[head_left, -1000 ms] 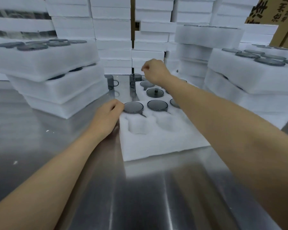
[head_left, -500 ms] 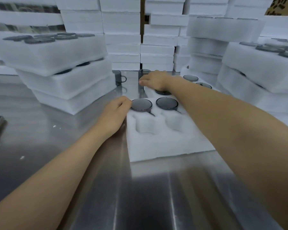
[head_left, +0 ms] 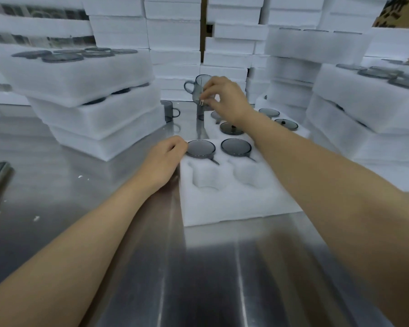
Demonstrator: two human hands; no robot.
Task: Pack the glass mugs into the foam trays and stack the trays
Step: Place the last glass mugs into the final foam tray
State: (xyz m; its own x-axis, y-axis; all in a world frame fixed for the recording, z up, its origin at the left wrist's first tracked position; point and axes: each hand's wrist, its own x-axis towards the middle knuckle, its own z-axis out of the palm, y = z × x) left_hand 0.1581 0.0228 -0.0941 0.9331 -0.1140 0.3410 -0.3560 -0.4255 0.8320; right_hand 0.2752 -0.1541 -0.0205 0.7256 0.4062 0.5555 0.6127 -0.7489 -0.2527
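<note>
Right hand point(head_left: 224, 97), newly pinching a glass mug point(head_left: 198, 89), is lifting it for packing while loosely curled left hand point(head_left: 163, 159) is steadying the foam tray point(head_left: 234, 204).

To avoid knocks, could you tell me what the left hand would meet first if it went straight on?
Probably the upturned glass mug in the foam tray, which the left hand seems almost to touch.

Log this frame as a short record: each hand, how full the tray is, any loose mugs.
Right hand: pinches a smoky grey glass mug, upright, handle to the left.
Left hand: rests against the left edge of the white foam tray.
Tray fill: two near pockets empty; the row behind holds mugs.
Loose: another grey mug stands on the steel table.
</note>
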